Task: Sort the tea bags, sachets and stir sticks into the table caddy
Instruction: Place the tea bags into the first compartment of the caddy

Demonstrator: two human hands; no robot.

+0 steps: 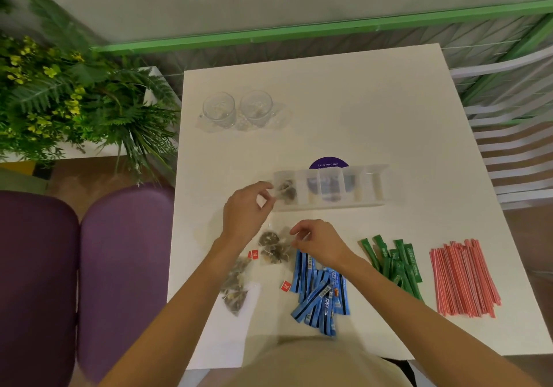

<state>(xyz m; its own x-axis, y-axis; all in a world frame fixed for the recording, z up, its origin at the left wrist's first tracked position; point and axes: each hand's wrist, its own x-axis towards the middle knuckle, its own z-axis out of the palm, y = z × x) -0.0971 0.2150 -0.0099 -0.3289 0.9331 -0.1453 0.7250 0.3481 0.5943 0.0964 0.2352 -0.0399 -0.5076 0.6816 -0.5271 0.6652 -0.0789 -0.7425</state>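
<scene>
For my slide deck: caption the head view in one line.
Left hand pinches a tea bag at the left end of the caddy; right hand hovers over loose bags.

Your one head camera looks forward and steeply down, close above the near edge of the white rectangular table (386, 111).

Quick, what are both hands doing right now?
Left hand: pinching a tea bag at the caddy's leftmost compartment.
Right hand: curled over the tea bag pile; grip cannot be told.
</scene>
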